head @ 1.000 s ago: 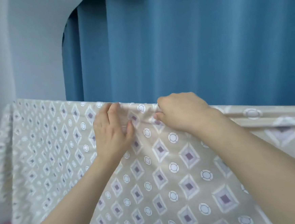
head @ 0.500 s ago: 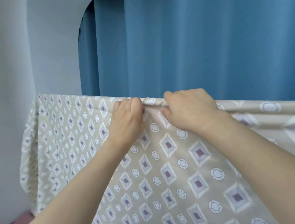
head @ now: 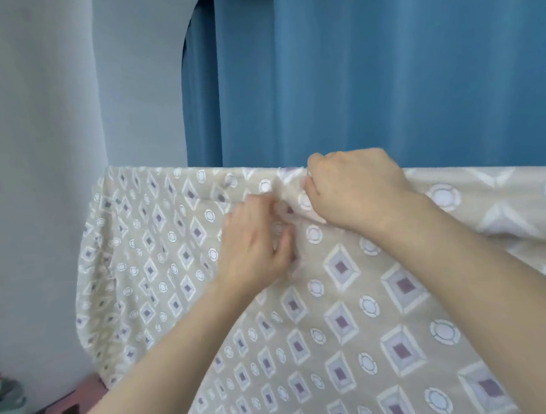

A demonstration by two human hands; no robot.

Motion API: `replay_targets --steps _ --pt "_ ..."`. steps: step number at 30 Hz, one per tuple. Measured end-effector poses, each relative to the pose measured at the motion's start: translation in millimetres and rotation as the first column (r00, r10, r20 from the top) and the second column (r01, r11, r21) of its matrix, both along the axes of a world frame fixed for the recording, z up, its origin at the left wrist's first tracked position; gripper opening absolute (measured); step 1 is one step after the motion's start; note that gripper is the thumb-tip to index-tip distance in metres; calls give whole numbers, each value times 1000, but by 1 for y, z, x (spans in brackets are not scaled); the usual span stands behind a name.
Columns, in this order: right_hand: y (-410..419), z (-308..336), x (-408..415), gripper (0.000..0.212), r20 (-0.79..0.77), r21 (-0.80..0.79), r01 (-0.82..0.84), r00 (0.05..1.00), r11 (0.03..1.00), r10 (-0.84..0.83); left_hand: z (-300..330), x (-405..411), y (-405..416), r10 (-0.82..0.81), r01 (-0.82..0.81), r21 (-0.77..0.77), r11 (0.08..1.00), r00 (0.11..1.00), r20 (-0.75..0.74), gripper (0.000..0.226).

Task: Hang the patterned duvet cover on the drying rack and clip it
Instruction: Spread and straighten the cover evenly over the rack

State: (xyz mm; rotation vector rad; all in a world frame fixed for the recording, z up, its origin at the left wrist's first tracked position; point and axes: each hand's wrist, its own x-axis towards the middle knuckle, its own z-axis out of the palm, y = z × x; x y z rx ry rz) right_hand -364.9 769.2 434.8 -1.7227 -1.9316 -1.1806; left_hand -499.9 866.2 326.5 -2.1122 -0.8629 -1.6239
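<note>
I saw the beige cotton duvet cover with purple diamonds and white rings (head: 337, 299) draped over a hidden rail before a blue curtain (head: 385, 67). My right hand (head: 355, 189) pinched its top fold with curled fingers; my left hand (head: 254, 241) gripped the cloth just below.

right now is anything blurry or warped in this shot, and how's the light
Head view: soft, even light, no glare, only faint shadows under the hands. The left hand is motion-smeared at its fingers, as is the duvet cover toward its left end; the right hand is sharper. The wide lens bows the cover's top edge and enlarges the pattern at lower right.
</note>
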Motion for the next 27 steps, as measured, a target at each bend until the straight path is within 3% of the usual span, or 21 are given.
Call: replay_targets --steps 3,6,8,10,11,13,16,19,21,27 --pt "17 -4 -16 13 16 41 24 1000 999 -25 3 -34 33 316 -316 -44 948 949 2 48" --pt "33 -6 -30 15 27 53 53 998 997 -55 2 -50 48 451 -469 -312 827 883 -131 72" --pt "41 -7 -37 20 39 54 86 995 995 -88 -6 -53 52 382 -433 -504 747 900 -208 89" --pt "50 -6 -42 20 41 46 118 992 992 -120 -14 -56 53 191 -255 -693 674 967 -170 95" --pt "54 -6 -44 18 27 28 137 990 990 -138 -18 -56 53 106 -202 -742 639 979 -174 100" --pt "62 -1 -47 16 7 -28 173 985 985 -173 -26 -54 51 62 -273 -730 626 951 -302 109" --pt "67 10 -58 20 -1 -130 194 981 972 -196 -39 -45 55 125 -403 -608 684 886 -446 88" --pt "74 12 -72 15 0 -170 128 992 977 -129 -44 -39 61 157 -375 -509 775 894 -419 45" --pt "83 8 -81 12 -11 -148 64 998 987 -67 -39 -46 62 188 -368 -476 799 904 -384 28" --pt "125 -11 -107 40 148 19 99 984 995 -101 -26 -118 86 283 -412 -620 667 911 -301 42"
